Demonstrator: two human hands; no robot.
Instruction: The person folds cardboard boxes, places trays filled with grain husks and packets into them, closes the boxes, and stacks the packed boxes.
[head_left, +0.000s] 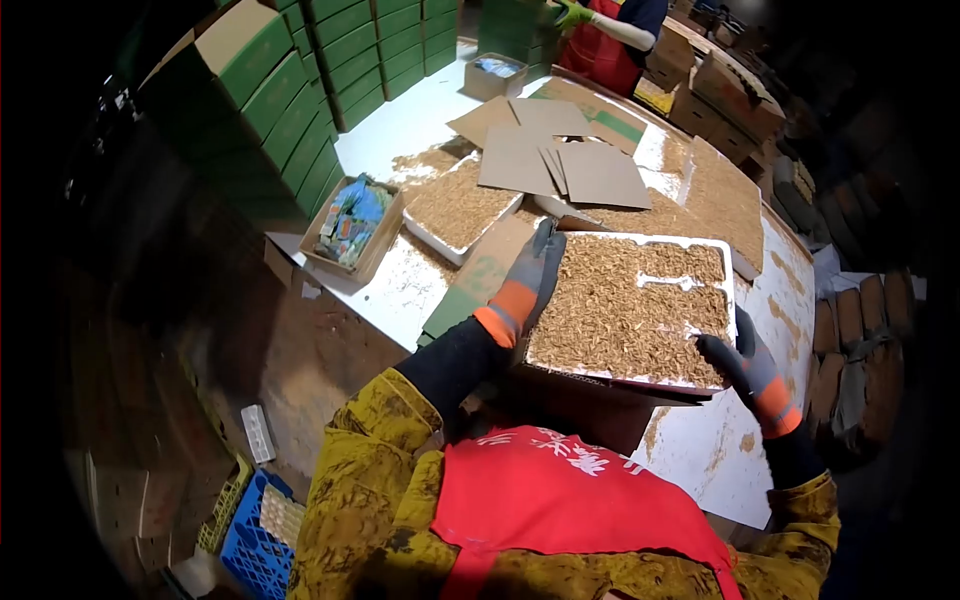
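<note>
A white foam tray (730, 300) filled with brown husks or shavings is in front of me, close to my red apron. White ridges show through the filling on its right side. My left hand (538, 270), in a grey and orange glove, grips the tray's left edge. At the lower right corner my right hand (745, 362), gloved alike, holds the other side, with a finger over the rim. Under the tray's near edge a strip of cardboard shows; what lies beneath is mostly hidden. Another husk-filled tray (462, 205) rests on the white table beyond my left hand.
Loose cardboard sheets (560, 160) lie across the table (385, 300). A small box of blue packets (352, 225) stands at its left edge. Green boxes (290, 110) are stacked behind it. Across the table is another person (605, 50). A blue crate (255, 545) sits on the floor.
</note>
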